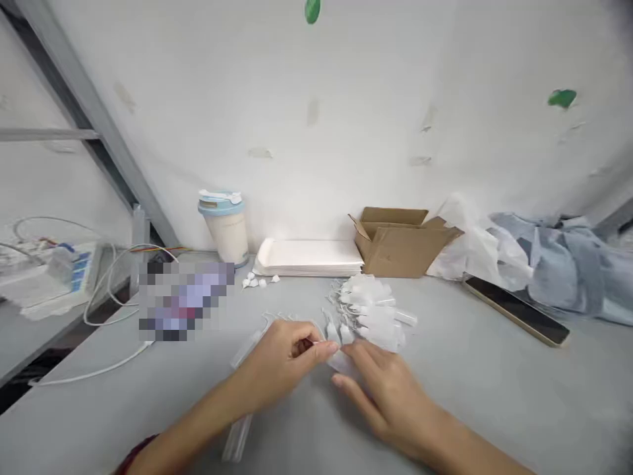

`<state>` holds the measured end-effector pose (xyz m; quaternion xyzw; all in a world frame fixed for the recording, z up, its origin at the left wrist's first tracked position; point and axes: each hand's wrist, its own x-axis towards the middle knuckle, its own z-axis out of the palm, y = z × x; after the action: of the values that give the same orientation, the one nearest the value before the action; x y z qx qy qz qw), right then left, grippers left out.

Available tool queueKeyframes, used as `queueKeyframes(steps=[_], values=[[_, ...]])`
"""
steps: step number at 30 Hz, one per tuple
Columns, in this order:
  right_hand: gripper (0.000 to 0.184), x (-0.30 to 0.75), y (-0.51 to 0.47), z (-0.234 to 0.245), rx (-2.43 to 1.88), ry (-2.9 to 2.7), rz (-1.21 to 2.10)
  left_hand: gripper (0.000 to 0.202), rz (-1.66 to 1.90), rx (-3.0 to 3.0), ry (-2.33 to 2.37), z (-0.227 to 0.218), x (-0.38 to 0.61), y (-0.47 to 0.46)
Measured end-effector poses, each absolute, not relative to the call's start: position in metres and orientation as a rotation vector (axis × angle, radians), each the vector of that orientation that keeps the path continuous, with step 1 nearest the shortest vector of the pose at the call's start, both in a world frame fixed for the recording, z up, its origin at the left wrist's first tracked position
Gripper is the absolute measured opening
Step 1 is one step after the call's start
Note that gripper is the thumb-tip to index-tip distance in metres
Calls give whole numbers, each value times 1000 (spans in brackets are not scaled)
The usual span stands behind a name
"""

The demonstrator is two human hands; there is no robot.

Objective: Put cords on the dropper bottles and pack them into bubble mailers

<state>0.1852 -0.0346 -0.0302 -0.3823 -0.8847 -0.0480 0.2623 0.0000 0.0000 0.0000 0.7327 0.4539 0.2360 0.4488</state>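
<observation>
A heap of small clear plastic pieces with thin metal ends (pixel 373 310) lies on the grey table (pixel 469 396) in front of me. My left hand (pixel 284 359) is closed in a pinch on one small clear piece just left of the heap. My right hand (pixel 386 389) rests close beside it, fingers curled around the same small piece at the heap's near edge. A few clear plastic strips (pixel 240 435) lie under and behind my left forearm.
At the back wall stand a cup with a blue lid (pixel 225 227), a stack of white trays (pixel 309 257) and an open cardboard box (pixel 403 241). A phone (pixel 517 310), plastic bags and grey cloth lie right. Cables and a power strip (pixel 49 274) sit left.
</observation>
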Motion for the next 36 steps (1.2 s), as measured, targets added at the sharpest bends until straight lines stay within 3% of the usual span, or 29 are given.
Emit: queueKeyframes(steps=[3, 6, 14, 25, 28, 32, 36], values=[[23, 182, -32, -41, -946, -2348, -296, 40, 574, 1806, 1135, -6, 0, -3], [19, 182, -30, -47, -933, -2338, -210, 38, 575, 1766, 1111, -9, 0, -5], [16, 188, -33, -33, -1074, -2211, 685, 21, 700, 1741, 993, -9, 2, -7], [40, 191, -24, -28, -908, -1527, 1820, 15, 785, 1723, 863, -2, 4, -10], [40, 190, -24, -27, -996, -1705, 1583, 20, 703, 1705, 919, -1, 3, -9], [24, 190, -29, -31, -1014, -2231, 652, 20, 596, 1685, 978, -4, 2, -10], [23, 191, -27, -38, -880, -2350, 114, 19, 573, 1716, 977, -5, 3, -9]])
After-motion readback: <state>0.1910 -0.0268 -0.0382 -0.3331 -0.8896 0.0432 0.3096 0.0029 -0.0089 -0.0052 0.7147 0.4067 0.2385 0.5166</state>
